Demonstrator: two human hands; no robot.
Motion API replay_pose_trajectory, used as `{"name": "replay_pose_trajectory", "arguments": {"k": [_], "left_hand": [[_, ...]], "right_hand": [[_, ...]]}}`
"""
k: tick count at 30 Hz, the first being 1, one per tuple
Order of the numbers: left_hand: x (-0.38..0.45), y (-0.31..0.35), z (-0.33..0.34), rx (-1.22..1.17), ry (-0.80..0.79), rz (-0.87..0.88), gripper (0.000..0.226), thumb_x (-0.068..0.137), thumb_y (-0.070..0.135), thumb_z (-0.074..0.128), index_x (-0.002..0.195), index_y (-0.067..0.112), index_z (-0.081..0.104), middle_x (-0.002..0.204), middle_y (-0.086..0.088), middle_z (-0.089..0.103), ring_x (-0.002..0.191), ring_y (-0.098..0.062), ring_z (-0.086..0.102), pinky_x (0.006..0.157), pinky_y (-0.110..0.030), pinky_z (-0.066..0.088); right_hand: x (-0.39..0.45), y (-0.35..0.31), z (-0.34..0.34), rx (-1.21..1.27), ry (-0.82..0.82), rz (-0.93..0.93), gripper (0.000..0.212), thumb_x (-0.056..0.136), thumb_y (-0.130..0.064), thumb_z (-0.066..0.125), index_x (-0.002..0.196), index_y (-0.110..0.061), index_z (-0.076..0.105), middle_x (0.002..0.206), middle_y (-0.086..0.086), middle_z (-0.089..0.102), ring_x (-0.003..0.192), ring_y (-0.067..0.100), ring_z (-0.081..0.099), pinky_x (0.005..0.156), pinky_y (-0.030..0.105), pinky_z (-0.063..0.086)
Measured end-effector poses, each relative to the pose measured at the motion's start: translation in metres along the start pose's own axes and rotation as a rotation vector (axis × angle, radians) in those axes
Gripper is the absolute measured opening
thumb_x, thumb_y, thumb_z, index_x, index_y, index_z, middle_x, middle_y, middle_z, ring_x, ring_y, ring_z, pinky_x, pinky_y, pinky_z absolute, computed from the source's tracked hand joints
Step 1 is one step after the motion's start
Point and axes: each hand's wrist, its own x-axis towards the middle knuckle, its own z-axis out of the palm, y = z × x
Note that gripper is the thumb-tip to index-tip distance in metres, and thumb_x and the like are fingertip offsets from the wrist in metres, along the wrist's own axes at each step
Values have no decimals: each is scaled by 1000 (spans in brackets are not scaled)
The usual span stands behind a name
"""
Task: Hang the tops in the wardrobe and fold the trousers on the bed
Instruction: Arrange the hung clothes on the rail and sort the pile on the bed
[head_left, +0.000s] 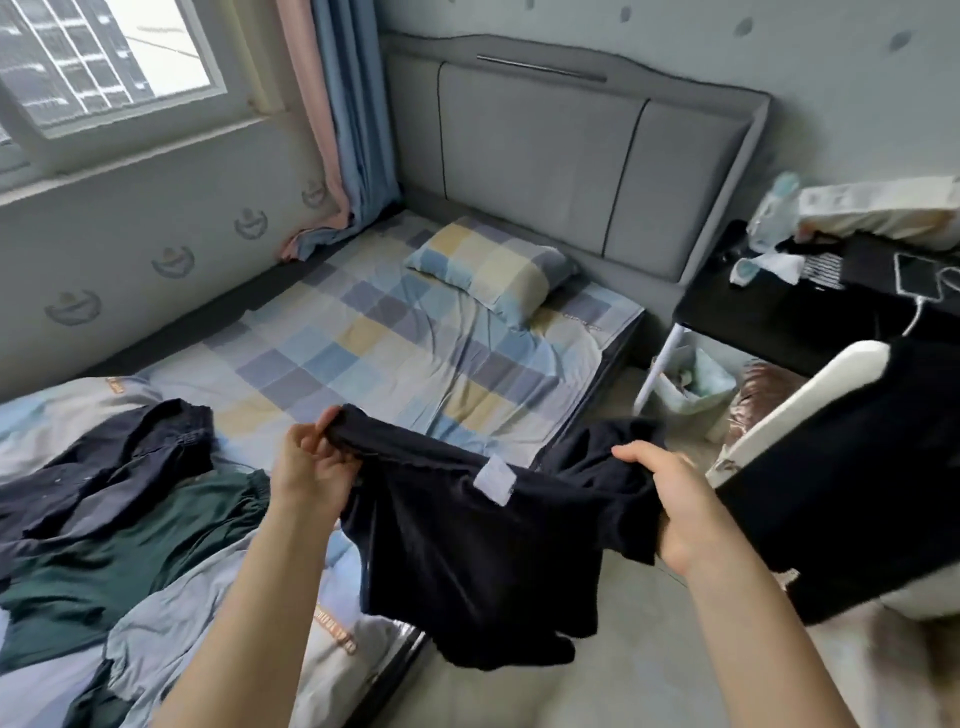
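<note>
Beside the checked-sheeted bed (415, 353), off its near edge, a black fabric garment with a white label (467, 530) hangs stretched between the left hand (314, 467) and right hand (680, 509), both clenched on its top hem.

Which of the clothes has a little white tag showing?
The black garment held up between both hands, not the dark navy or green ones lying on the bed.
</note>
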Motion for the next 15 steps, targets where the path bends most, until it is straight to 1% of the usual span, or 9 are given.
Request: {"name": "replay_pose_trajectory", "arguments": {"k": [1,2,4,6,8,11,12,14,15], "left_hand": [[-3,-6,21,-46,-31,-6,23,91,14,47,77,10,66,53,2,55,54,-10,55,64,-19,48],[-5,-12,39,-55,-75,-6,25,95,18,51,77,10,68,61,0,62,61,-10,62,70,-20,51],[-9,-32,79,92,-98,4,19,95,21,60,105,7,67,86,-5,68,81,-16,68,85,-27,54],[-19,-52,112,234,-111,70,31,92,16,65,122,10,60,90,-5,71,82,-16,70,77,-29,57],[-34,-73,140,375,-184,137,28,90,12,67,118,9,63,86,-5,75,77,-16,73,64,-29,58],[-58,-101,176,567,-310,217,13,91,10,65,104,11,69,76,-4,75,65,-13,72,52,-21,54],[-67,-106,185,603,-345,252,10,91,10,65,100,12,70,73,-3,74,61,-12,70,51,-20,53],[-84,-117,205,678,-402,321,8,92,12,65,95,18,71,73,-2,71,61,-11,67,51,-20,53],[-91,-121,213,701,-436,350,10,92,13,66,92,20,72,74,-1,70,63,-12,67,52,-20,53]], "right_hand": [[6,3,-18,-56,27,11,29,80,-15,66,109,-13,61,102,18,68,88,35,68,76,52,56],[11,9,-33,-139,43,23,29,82,-15,65,110,-13,57,105,17,65,93,34,65,83,51,55],[21,22,-65,-367,26,50,29,85,-13,59,114,-11,54,107,14,63,98,29,62,86,42,54],[30,38,-93,-577,-35,82,26,86,-5,51,111,-3,58,99,12,65,91,25,63,75,35,51],[36,51,-118,-681,-103,109,17,84,2,47,95,6,59,86,13,58,79,23,57,67,33,44],[43,56,-145,-719,-184,210,4,85,-6,51,84,-5,54,83,12,50,73,22,50,65,32,42],[45,55,-149,-755,-198,245,5,87,-13,53,83,-9,53,83,10,50,73,21,50,65,28,43],[54,50,-165,-981,-117,249,16,91,-28,54,94,-12,55,95,5,54,84,18,55,71,17,43],[61,48,-172,-1101,-10,194,30,93,-35,53,111,-11,53,112,5,53,102,20,55,82,18,42]]}}
